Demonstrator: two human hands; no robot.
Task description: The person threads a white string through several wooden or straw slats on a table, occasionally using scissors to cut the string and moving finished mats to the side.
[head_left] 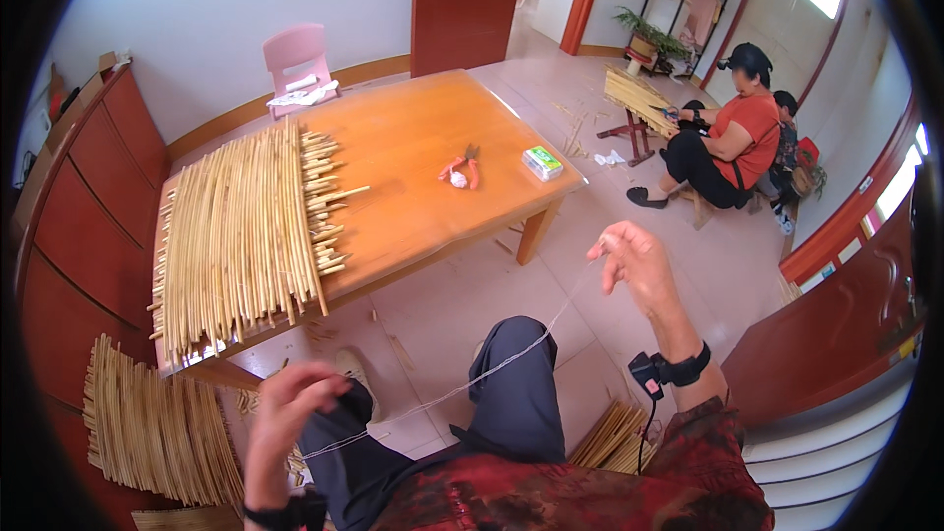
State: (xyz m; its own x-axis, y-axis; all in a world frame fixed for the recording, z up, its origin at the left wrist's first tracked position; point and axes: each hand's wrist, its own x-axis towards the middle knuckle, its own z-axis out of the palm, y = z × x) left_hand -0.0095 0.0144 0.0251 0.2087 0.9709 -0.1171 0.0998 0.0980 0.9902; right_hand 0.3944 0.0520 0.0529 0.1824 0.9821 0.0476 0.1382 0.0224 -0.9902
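Right grip: up high, thumb and forefinger pinched on a thin white thread
Left grip: lower down, fingers curled, blurred — can't tell whether it's holding
Thread: sagging slackly between the two
Reed sticks: laid in a row on the bench, ahead of the left grip
Pliers: red-handled — beyond the right grip, to its left
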